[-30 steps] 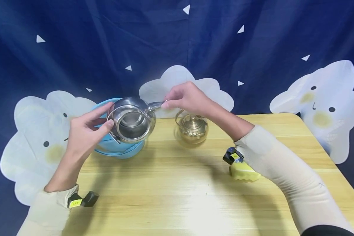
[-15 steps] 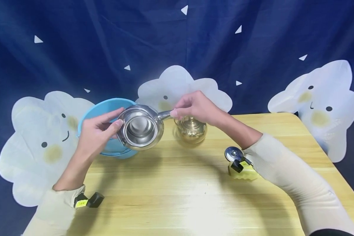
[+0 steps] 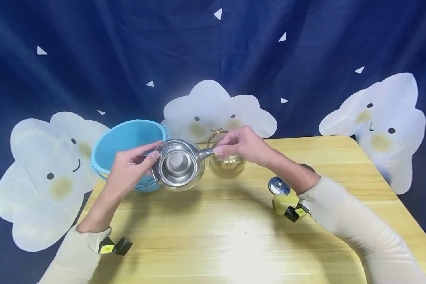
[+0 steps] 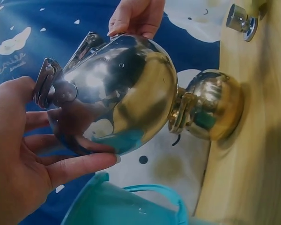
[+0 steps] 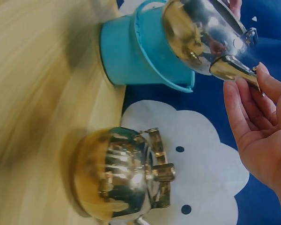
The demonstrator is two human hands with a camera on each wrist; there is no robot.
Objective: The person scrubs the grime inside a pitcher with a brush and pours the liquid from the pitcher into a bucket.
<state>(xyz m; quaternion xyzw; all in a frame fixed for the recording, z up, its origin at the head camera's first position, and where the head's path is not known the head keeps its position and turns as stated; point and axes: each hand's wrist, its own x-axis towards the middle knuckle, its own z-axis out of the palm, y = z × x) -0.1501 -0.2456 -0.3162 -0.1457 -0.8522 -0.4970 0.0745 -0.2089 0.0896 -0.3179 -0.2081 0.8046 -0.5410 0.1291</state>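
A silver lidless teapot (image 3: 178, 162) is held above the table by both hands, its round opening tilted toward the head camera. My left hand (image 3: 131, 169) grips the left side of its body, thumb by the rim; in the left wrist view its fingers spread under the shiny body. With thumb and fingertips, my right hand (image 3: 248, 148) pinches the end of the spout (image 3: 206, 152). A gold teapot (image 5: 112, 173) with its lid on stands behind, partly covered by the right hand in the head view.
A light blue bucket (image 3: 127, 144) stands at the back left, overlapped by the left hand. To the right, a round silver lid (image 3: 279, 185) leans by a yellow sponge-like piece (image 3: 279, 204). A small metal cup (image 4: 236, 18) is nearby, mostly behind the right wrist in the head view.
Both hands have brought the silver teapot lower and to the right, off the bucket. Its opening faces the head camera more squarely, and the silver lid has come into view.
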